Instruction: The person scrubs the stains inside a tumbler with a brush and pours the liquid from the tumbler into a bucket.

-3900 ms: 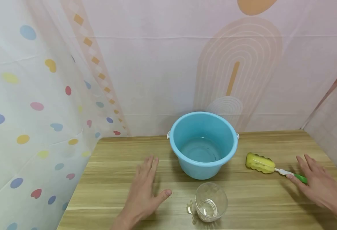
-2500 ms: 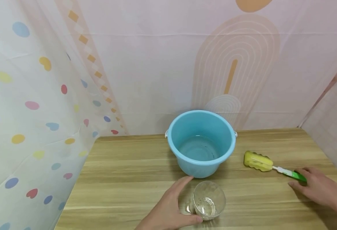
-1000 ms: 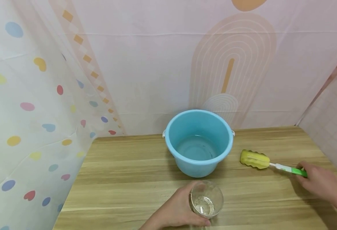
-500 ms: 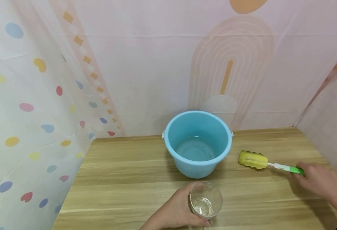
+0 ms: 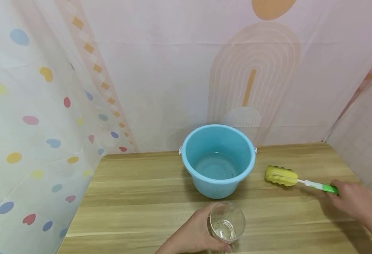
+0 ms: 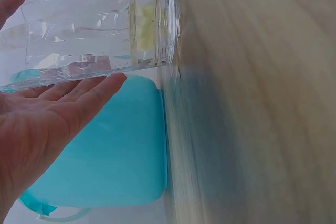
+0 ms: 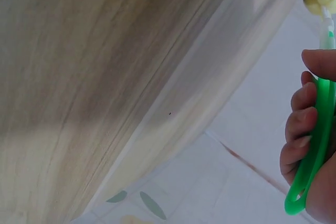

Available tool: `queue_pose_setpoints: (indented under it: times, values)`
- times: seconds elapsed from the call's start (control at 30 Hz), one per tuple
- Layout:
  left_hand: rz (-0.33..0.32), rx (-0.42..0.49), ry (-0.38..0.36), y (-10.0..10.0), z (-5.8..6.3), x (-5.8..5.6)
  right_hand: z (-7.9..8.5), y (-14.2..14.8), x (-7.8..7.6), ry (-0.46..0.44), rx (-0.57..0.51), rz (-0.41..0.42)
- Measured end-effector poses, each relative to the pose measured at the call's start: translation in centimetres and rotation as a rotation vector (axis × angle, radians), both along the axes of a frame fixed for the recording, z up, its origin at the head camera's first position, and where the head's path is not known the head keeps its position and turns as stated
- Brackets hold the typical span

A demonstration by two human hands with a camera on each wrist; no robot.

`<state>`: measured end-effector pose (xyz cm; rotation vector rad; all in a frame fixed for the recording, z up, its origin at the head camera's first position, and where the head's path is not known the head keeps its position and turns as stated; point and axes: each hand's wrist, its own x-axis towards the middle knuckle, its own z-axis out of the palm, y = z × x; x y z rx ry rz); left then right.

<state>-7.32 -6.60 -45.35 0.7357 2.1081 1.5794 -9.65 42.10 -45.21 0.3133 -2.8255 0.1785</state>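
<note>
A clear drinking glass (image 5: 232,220) stands upright on the table at the front. My left hand (image 5: 195,231) holds it from the left side, thumb in front and fingers behind. In the left wrist view, the glass (image 6: 79,24) lies between the thumb and the outstretched fingers, its base at the tabletop. At the right, my right hand (image 5: 354,201) grips the green handle of a sponge bottle brush (image 5: 281,175). The right wrist view shows the fingers wrapped round that handle (image 7: 316,129). Whether the yellow sponge head touches the table, I cannot tell.
Behind the glass stands a light-blue bucket (image 5: 216,188) with shallow water in it. The wooden table (image 5: 135,197) backs onto a patterned curtain (image 5: 160,88), with more curtain hanging at both sides. A few small wet drops lie left of the glass.
My left hand came from beside the bucket and took hold of the glass. My right hand, earlier spread above the brush handle, closed round it. In the last half second little moved.
</note>
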Motion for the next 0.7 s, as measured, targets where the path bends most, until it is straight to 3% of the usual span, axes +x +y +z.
queue_pose_setpoints:
  times: [0.13,0.5,0.7]
  values:
    - [-0.007,0.021,-0.053,-0.1,-0.1,0.1,0.0,0.0,0.4,0.016,-0.020,-0.034]
    - [-0.006,0.023,-0.067,-0.1,-0.3,0.0,0.8,-0.3,0.4,0.085,-0.045,-0.047]
    - [-0.005,0.009,-0.028,-0.1,-0.2,-0.1,2.1,-0.7,0.3,0.030,-0.085,-0.120]
